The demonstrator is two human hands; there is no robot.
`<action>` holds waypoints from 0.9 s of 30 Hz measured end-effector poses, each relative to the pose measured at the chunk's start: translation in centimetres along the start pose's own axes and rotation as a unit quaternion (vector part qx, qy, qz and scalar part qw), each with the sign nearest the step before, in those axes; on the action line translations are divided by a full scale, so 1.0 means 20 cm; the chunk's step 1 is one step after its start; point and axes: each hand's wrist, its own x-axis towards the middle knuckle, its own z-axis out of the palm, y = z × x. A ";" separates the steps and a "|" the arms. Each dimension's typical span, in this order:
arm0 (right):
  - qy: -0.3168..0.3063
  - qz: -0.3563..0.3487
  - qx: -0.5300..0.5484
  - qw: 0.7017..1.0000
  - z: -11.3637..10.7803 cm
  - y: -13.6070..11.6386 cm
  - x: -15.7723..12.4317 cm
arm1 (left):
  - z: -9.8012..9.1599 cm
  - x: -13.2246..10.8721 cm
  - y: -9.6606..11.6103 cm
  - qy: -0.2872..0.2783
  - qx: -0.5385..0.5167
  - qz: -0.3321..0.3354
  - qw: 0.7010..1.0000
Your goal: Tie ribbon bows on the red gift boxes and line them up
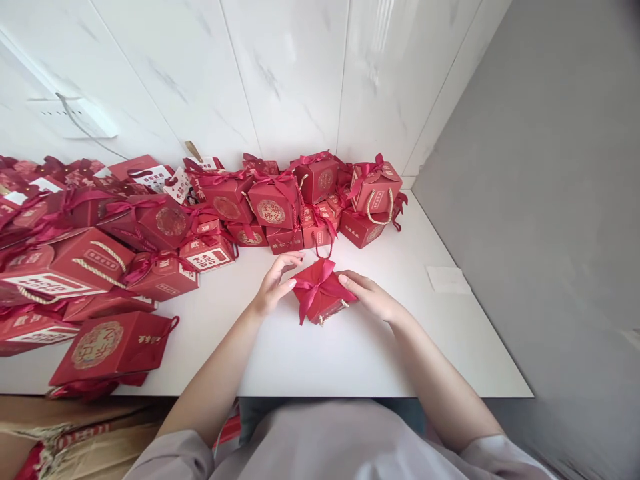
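Note:
A red gift box (323, 301) with a shiny red ribbon bow on top and rope handles at its near side sits on the white table in front of me. My left hand (278, 283) is at its left side, fingers apart, with the thumb by the box's edge. On the right, my right hand (367, 293) rests against the box, its thumb on the top and the fingers behind the side. A red cord loop sticks up from the box's far side, close to the stacked boxes.
Stacked red boxes (273, 207) line the wall behind; more boxes (65, 263) pile up at the left, one (117, 347) near the front edge. A white paper (448, 280) lies at the right. A brown bag (107, 453) is below the table edge.

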 end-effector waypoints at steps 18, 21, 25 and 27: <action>-0.046 -0.065 -0.033 0.996 -0.10 -0.01 -0.04 | -0.01 0.01 0.05 -0.085 -0.024 -0.057 0.994; -0.058 -0.067 0.003 0.996 -0.10 0.00 -0.03 | 0.00 0.02 0.05 -0.063 -0.030 -0.077 0.995; -0.067 -0.063 0.031 0.995 -0.11 0.00 -0.03 | 0.01 0.02 0.06 -0.039 -0.024 -0.097 0.994; -0.072 -0.059 0.042 0.995 -0.11 0.00 -0.03 | 0.02 0.02 0.07 -0.040 -0.021 -0.098 0.994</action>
